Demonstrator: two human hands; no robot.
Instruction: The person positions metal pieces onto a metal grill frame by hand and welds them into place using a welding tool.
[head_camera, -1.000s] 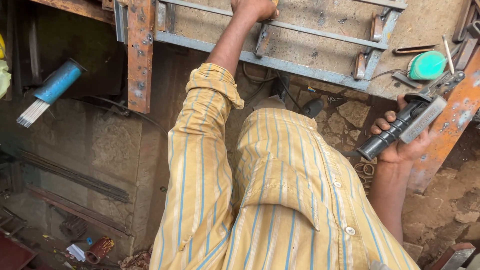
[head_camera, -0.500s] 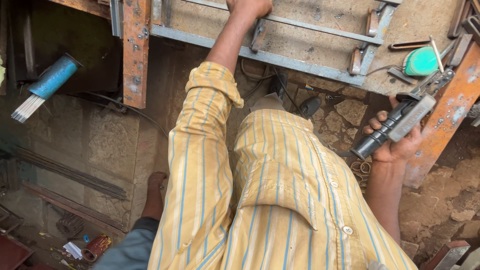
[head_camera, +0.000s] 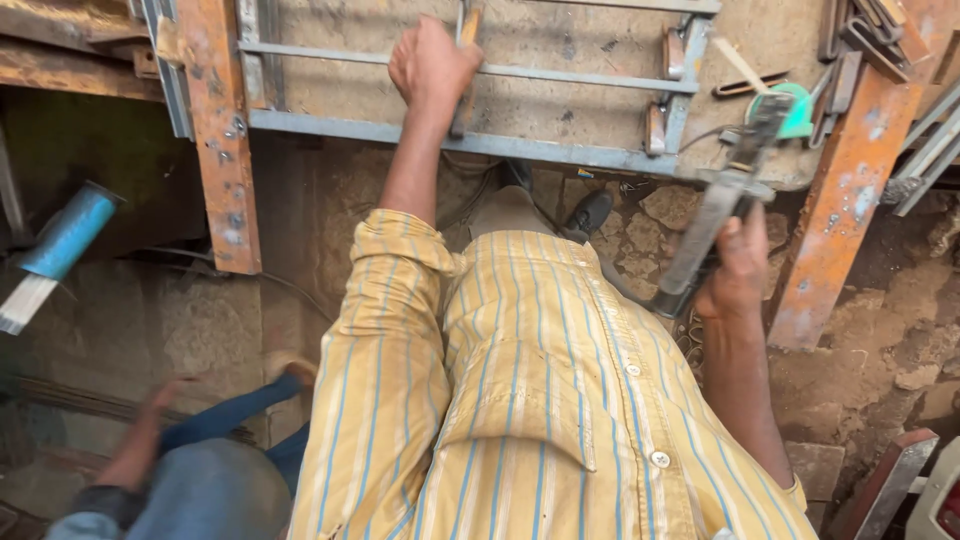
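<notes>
Gripping a short upright bar of the grey metal frame (head_camera: 470, 140), the left hand (head_camera: 432, 62) is closed tight around it, arm stretched straight out from a rolled yellow striped sleeve (head_camera: 385, 330). The frame lies flat on the surface (head_camera: 560, 45), its long lower rail running along the near edge, with small rusty brackets (head_camera: 657, 128) fixed at its right end.

The right hand (head_camera: 735, 265) is wrapped fully around the dark handle of a grey power tool (head_camera: 715, 215) – the tool slants up and to the right, its head reaching the near edge of the surface just beside the frame's right corner. A turquoise disc-shaped thing (head_camera: 795, 110) sits on the surface right behind the tool's head; whether they touch I cannot tell.

An orange-painted steel post (head_camera: 218, 130) stands at the left end of the frame, and another orange post (head_camera: 840, 200) leans below the right corner of the surface. Down on the dirt floor, near the left, a second person (head_camera: 190, 460) in blue crouches – blurred. A blue tube with a bundle of pale rods (head_camera: 55, 250) sticks out at the far left.
</notes>
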